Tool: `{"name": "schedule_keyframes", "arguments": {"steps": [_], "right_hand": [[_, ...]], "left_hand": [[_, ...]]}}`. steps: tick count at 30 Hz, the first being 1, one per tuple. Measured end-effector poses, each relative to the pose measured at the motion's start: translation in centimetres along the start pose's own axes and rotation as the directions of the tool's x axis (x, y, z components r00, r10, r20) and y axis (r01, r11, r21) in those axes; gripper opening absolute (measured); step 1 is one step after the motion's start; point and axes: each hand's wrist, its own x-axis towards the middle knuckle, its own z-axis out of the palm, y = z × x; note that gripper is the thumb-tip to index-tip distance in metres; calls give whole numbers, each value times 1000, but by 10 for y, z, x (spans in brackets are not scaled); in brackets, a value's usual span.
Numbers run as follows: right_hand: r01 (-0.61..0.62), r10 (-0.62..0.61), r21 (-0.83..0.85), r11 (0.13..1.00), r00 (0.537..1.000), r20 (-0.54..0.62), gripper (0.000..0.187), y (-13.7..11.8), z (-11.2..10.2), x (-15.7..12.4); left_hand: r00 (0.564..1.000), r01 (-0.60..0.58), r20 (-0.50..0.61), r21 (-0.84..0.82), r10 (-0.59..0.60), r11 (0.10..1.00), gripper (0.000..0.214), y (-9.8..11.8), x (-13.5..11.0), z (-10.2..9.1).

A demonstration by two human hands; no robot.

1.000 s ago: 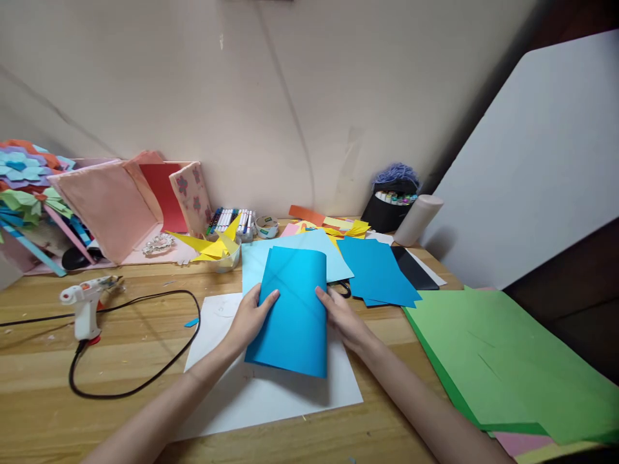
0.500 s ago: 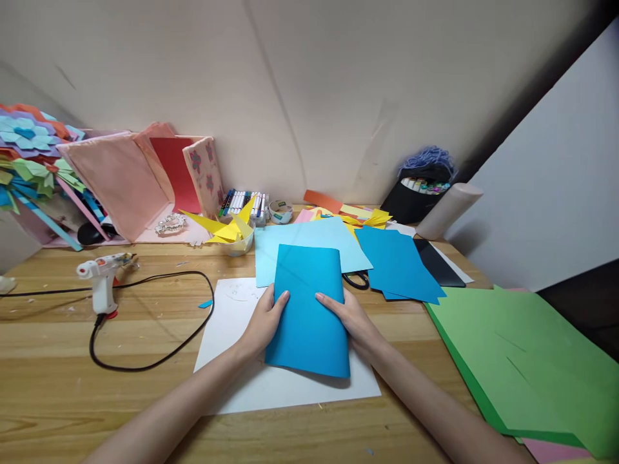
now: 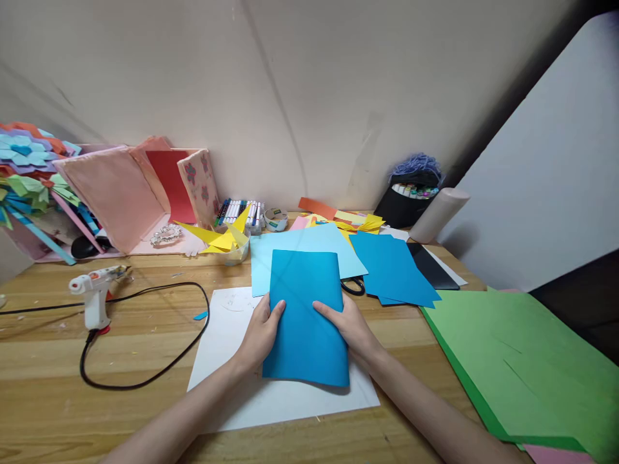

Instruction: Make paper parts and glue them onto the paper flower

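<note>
A blue sheet of paper (image 3: 304, 341), which looks folded over along its right side, is held up between both hands. My left hand (image 3: 261, 328) grips its left edge, thumb on the front and fingers behind. On the right edge my right hand (image 3: 351, 325) is closed the same way, its thumb lying across the front. Beneath the blue paper a white sheet (image 3: 217, 374) with faint pencil marks lies on the wooden table (image 3: 145, 412). A light blue sheet (image 3: 314, 240) lies just behind, partly covered by the held paper.
At left stands a white glue gun (image 3: 97, 296) with a looped black cord. Yellow folded paper (image 3: 225, 241) sits in a small cup. More blue sheets (image 3: 394, 267), black scissor handles (image 3: 353, 285) and green sheets (image 3: 527, 361) lie to the right. A pink box (image 3: 113, 200) stands at the back.
The camera view has shifted slightly, so the table things appear a little lower and further left. Both hands keep the same hold on the blue paper.
</note>
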Motion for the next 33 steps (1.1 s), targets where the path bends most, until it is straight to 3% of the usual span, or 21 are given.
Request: {"name": "schedule_keyframes", "arguments": {"steps": [5,19,33], "right_hand": [[15,-15,6,1000,1000,11,60,0,-1,1],[66,-66,-3,998,997,32,65,-8,-4,-1],[53,-53,2,999,998,29,57,-6,-5,0]], "left_hand": [[998,-62,11,0,62,998,46,5,-1,0],[992,-68,101,-52,73,996,47,14,-3,-2],[995,-102,15,23,101,995,44,10,-2,3]]}}
